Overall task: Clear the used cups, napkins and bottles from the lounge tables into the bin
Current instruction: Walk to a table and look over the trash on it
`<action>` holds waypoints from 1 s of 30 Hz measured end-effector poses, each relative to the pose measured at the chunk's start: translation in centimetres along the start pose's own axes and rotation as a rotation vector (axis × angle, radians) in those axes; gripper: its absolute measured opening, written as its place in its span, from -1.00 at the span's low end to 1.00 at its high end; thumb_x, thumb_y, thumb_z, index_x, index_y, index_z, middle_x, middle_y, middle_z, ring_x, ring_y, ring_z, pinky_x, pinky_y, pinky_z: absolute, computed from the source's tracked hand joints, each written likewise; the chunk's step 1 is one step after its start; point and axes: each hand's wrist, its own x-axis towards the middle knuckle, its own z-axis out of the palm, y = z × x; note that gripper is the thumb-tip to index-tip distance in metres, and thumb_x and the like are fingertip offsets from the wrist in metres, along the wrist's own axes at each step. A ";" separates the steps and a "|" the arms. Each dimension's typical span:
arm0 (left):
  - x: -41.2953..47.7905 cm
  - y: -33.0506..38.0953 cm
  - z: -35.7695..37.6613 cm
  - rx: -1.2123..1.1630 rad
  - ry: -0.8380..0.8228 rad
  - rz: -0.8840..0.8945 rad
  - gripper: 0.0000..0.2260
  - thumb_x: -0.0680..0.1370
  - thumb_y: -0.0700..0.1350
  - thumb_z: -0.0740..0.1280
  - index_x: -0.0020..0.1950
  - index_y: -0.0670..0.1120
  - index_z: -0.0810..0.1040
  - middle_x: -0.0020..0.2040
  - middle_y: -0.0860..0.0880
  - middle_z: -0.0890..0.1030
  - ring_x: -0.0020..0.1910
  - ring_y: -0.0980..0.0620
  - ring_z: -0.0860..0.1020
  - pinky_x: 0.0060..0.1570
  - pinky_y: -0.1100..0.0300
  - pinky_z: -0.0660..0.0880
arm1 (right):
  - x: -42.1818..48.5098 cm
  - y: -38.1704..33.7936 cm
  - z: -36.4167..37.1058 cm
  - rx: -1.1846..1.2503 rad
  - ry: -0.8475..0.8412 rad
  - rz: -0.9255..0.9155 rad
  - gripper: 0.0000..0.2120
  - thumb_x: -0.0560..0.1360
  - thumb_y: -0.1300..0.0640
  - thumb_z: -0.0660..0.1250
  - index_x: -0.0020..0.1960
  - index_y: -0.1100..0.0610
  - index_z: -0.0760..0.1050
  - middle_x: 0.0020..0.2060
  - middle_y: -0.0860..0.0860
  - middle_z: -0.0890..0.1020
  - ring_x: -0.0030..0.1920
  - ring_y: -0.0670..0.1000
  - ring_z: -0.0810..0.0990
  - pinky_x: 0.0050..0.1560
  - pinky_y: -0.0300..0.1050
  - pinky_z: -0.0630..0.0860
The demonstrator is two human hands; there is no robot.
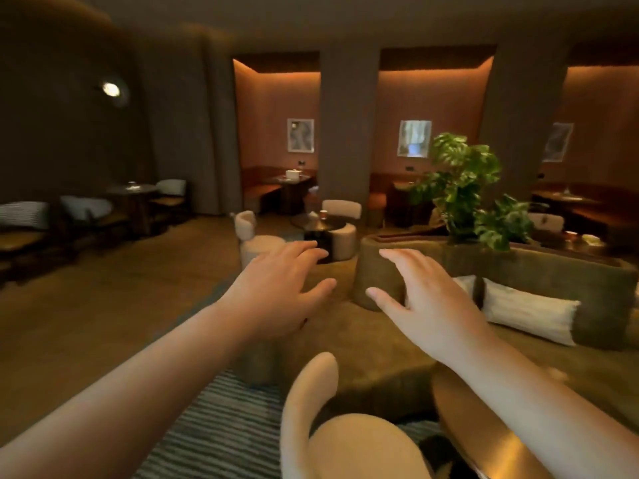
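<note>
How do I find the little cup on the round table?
Find the wide pillar left of the leafy plant. In front of it stands a round dark table between cream chairs. The cup is the small reddish-brown thing on top, upright beside a pale crumpled lump.

A dim lounge with warm amber lighting. At 6 o'clock, nearest the viewer, a curved cream chair (345,440) stands partly on a grey striped rug (221,420). At 3 o'clock, an olive sofa (560,267) carries a white cushion (529,311). Behind the sofa, at 2 o'clock, a leafy green plant (463,188) rises. At 12 o'clock, two framed pictures (300,135) hang in lit alcoves, with cream armchairs (257,242) below them. At 10 o'clock, a round wall lamp (111,88) glows. At 9 o'clock, dark chairs with striped cushions (24,216) line the wall.
</note>
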 end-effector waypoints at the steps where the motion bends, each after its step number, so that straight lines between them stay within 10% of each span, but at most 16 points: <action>1: -1.5 -2.8 -1.4 0.010 0.021 -0.038 -0.48 0.55 0.30 0.09 0.48 0.19 0.17 0.50 0.17 0.19 0.46 0.13 0.18 0.42 0.07 0.21 | 1.2 -3.1 1.3 0.014 -0.004 -0.043 -0.39 0.48 -0.27 0.17 0.48 -0.13 0.15 0.47 -0.17 0.22 0.45 -0.13 0.21 0.35 -0.20 0.25; 13: -17.6 -32.7 -14.8 0.264 0.053 -0.468 -0.45 0.55 0.28 0.04 0.51 0.12 0.16 0.50 0.13 0.20 0.46 0.13 0.17 0.40 0.11 0.16 | 14.2 -35.3 18.7 0.372 -0.167 -0.357 -0.40 0.52 -0.25 0.18 0.48 -0.10 0.13 0.45 -0.18 0.22 0.43 -0.15 0.17 0.32 -0.22 0.19; 30: -12.5 -59.5 -11.7 0.274 0.114 -0.602 -0.48 0.56 0.27 0.07 0.48 0.11 0.23 0.46 0.12 0.28 0.43 0.13 0.24 0.38 0.09 0.25 | 33.4 -47.7 39.1 0.390 -0.359 -0.503 -0.34 0.51 -0.26 0.17 0.51 -0.06 0.06 0.47 -0.16 0.15 0.45 -0.15 0.12 0.29 -0.27 0.10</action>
